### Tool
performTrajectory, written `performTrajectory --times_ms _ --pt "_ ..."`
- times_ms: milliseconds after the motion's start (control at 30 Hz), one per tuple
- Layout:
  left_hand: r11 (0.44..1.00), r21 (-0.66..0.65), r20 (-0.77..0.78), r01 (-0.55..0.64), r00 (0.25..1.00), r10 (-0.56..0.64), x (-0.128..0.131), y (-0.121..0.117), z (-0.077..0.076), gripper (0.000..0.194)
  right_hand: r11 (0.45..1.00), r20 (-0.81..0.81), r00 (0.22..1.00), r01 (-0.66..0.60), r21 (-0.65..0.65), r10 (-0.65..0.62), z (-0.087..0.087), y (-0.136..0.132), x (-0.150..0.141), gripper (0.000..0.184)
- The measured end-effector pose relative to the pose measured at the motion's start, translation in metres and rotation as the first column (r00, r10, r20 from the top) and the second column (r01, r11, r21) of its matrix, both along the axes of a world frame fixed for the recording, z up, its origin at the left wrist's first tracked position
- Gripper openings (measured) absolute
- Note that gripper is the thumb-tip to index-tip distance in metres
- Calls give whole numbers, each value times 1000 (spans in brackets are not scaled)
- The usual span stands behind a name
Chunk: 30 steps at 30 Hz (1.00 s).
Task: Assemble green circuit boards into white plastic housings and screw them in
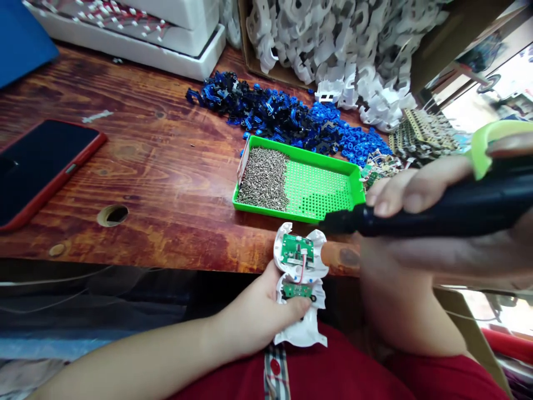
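My left hand (277, 303) is closed round a white plastic housing (302, 330), its thumb lying across the lower part. Two green circuit boards sit inside the housing, an upper board (296, 248) and a smaller lower board (296, 290), with a red and white cable between them. In my right hand (416, 194) is a black electric screwdriver (441, 214), held sideways and partly blurred. Its tip points left, just above the housing and close to the front rim of a green tray (266, 212). Small metal screws (264, 175) fill the tray's left part.
Blue and black plastic parts (283, 114) lie heaped behind the tray. Farther back, a box overflows with white housings (333, 44). Circuit boards (420, 136) are stacked at right. A phone (45, 166) and a hole (112, 215) are at left; foam trays (179, 53) hold cables.
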State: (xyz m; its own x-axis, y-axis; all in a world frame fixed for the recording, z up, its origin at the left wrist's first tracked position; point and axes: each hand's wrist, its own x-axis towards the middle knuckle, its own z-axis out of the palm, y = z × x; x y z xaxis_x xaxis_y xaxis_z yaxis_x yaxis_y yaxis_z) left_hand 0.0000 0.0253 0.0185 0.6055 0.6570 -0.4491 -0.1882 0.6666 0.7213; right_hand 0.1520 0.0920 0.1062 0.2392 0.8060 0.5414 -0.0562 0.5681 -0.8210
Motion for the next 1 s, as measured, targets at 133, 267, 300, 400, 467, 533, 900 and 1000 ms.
performTrajectory --times_ms 133,267,300,400,467,533,900,1000 --pt "992 -128 20 -15 1000 18 -7 -2 -6 63 977 -51 988 149 149 -143 -21 34 4 10" --pt "987 -154 29 -53 998 58 -13 -3 -11 67 987 47 992 108 116 -114 -41 52 3 17" --pt "987 -154 40 -55 997 62 -14 -3 -11 67 988 66 992 101 119 -109 -43 53 3 18" --pt "987 -150 79 -53 995 65 -13 -3 -8 65 990 93 991 83 118 -94 -46 52 2 18" --pt "987 -155 96 -49 993 65 -13 -3 -7 63 993 98 991 79 93 -88 -47 51 2 18" --pt "986 -159 99 -48 993 64 -12 -2 -6 63 994 98 991 88 69 -94 -47 51 1 19" --pt "987 -150 80 -59 994 71 -10 -2 -7 65 994 185 981 48 94 -65 -50 48 -1 19" --pt "988 -136 72 -77 994 88 -8 -2 -7 66 994 159 985 50 96 -65 -47 50 -4 17"
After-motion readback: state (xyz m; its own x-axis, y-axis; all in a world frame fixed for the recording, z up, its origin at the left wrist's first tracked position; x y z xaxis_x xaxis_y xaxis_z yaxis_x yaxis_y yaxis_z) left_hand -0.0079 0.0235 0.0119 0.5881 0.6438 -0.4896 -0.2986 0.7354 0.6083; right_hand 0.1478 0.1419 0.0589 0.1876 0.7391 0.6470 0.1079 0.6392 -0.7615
